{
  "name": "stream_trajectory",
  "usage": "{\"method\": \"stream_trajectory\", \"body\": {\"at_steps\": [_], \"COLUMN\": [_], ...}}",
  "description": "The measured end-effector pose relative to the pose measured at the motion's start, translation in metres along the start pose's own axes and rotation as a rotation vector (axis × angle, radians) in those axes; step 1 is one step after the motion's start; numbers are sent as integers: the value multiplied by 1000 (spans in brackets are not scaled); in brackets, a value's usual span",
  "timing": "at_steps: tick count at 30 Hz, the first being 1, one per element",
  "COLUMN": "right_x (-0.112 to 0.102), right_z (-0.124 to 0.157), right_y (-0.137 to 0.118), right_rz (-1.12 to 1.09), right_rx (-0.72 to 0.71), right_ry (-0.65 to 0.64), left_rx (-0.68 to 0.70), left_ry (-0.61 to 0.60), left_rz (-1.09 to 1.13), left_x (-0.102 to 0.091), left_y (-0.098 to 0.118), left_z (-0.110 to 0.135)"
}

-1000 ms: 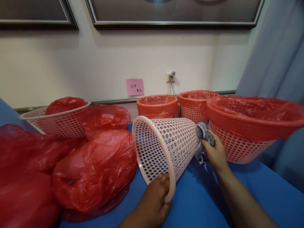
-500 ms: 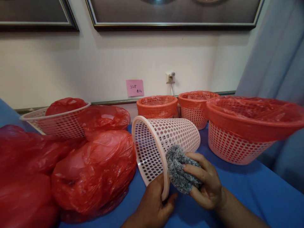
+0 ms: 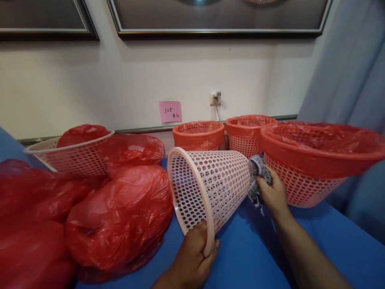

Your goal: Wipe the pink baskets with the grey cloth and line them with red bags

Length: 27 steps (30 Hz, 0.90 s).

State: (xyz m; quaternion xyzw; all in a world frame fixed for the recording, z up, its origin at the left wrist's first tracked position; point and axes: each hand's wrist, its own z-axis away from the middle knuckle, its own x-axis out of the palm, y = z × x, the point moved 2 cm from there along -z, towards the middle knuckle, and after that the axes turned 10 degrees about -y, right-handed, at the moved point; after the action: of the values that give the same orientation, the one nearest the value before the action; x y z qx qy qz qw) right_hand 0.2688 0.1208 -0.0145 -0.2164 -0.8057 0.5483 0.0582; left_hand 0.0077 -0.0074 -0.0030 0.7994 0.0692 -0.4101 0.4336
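A pale pink perforated basket [image 3: 210, 186] lies on its side on the blue table [image 3: 249, 257], its mouth turned toward me. My left hand [image 3: 197, 257] is closed on the lower rim of that basket. My right hand [image 3: 272, 192] is closed on a grey fuzzy cloth [image 3: 257, 176] and presses it against the basket's bottom end, right next to a big basket lined with a red bag [image 3: 315, 160].
Two more red-lined baskets [image 3: 199, 134] [image 3: 249, 130] stand by the wall. Crumpled red plastic bags [image 3: 120, 216] pile on the left beside a tilted basket [image 3: 70, 154]. A pink note [image 3: 170, 111] and a wall socket [image 3: 215, 97] are behind. A grey curtain [image 3: 351, 72] hangs at right.
My right hand has carried the cloth from the basket's side near the rim back to its bottom end. The left hand keeps its hold on the rim.
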Motion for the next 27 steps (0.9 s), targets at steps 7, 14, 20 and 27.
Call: {"method": "stream_trajectory", "body": {"at_steps": [7, 14, 20, 27], "right_x": [4, 4, 5, 12], "right_z": [17, 82, 85, 88], "right_y": [-15, -72, -84, -86], "right_rz": [50, 42, -33, -58], "right_rx": [-243, -923, -981, -1034], "right_ry": [-25, -372, -483, -546], "left_rx": [-27, -102, -89, -8], "left_ry": [-55, -135, 10, 153], "left_rz": [-72, -88, 76, 225], "left_x": [-2, 0, -2, -4], "left_y": [-1, -9, -1, -5], "left_z": [-1, -9, -8, -2]}}
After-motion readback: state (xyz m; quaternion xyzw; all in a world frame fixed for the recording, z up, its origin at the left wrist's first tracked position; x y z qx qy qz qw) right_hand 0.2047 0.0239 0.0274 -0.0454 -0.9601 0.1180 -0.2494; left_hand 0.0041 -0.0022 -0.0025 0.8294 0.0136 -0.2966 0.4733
